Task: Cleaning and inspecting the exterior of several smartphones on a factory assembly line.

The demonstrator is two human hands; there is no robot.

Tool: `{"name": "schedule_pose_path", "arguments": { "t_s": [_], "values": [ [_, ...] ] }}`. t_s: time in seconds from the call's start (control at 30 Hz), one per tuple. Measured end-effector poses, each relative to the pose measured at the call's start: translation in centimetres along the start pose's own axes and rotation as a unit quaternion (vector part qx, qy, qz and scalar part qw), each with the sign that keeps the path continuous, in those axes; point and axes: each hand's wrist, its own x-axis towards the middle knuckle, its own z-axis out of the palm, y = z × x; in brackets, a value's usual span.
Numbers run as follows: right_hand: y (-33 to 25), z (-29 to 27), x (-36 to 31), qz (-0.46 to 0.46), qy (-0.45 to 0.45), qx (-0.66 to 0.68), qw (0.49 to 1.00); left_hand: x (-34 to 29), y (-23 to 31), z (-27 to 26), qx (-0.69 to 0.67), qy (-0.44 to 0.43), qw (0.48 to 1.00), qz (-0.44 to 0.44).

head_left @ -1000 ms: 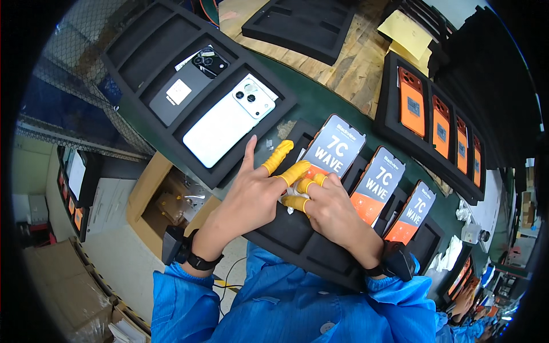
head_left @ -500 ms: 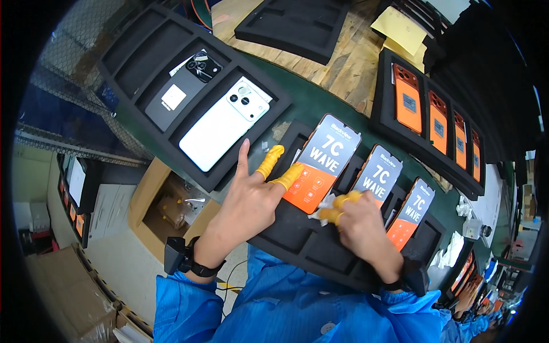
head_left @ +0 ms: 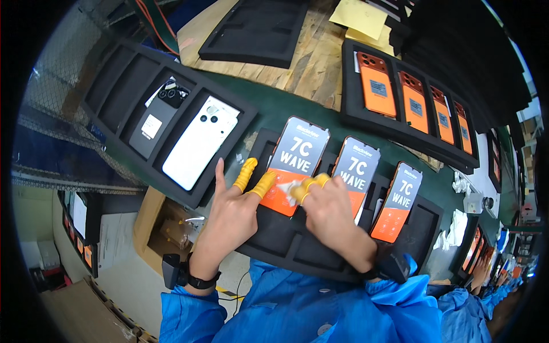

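Observation:
A phone with a grey and orange printed front [head_left: 296,151] lies in the black foam tray [head_left: 274,237] before me. Across its lower orange part, my right hand [head_left: 331,214] presses a crumpled white wipe [head_left: 291,191] pinched in fingers wearing yellow finger cots. My left hand [head_left: 231,214] is spread open beside that phone, one yellow-capped finger touching its left edge. Two similar phones, a middle one [head_left: 360,160] and a right one [head_left: 398,200], sit in the same tray. The middle one is partly covered by my right hand.
Left is another foam tray [head_left: 197,197] with a white phone [head_left: 200,143] and a dark grey phone [head_left: 154,123]. A tray [head_left: 409,137] of orange phones lies far right. A cardboard box [head_left: 150,228] stands below left. White wipes [head_left: 454,228] lie at right. Other people's hands [head_left: 480,271] show lower right.
My right hand has moved left with the wipe, from the gap beside the left phone onto its orange part. My left hand stays at its edge. The whole view has shifted slightly.

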Motion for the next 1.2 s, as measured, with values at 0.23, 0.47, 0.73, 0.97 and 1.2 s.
{"name": "schedule_pose_path", "arguments": {
  "t_s": [0.23,0.47,0.73,0.97,1.2],
  "values": [
    [-2.4,0.0,-1.1,-0.002,-0.085,0.045,0.995,-0.4,0.3,0.2,0.020,0.010,1.000,0.004],
    [-2.5,-1.3,-2.5,0.030,-0.080,0.351,0.933,-0.1,1.1,-0.2,0.032,-0.031,0.999,-0.025],
    [3.1,-7.0,-12.0,0.197,0.136,0.938,0.249,2.2,5.5,-1.7,-0.065,0.137,0.988,0.006],
    [3.9,-10.1,-19.1,0.293,0.311,0.864,0.266,6.1,11.9,0.5,-0.103,0.062,0.987,0.108],
    [10.2,-14.7,-24.8,0.545,0.377,0.173,0.729,6.2,16.9,3.4,-0.103,-0.047,0.978,0.174]
  ]
}}
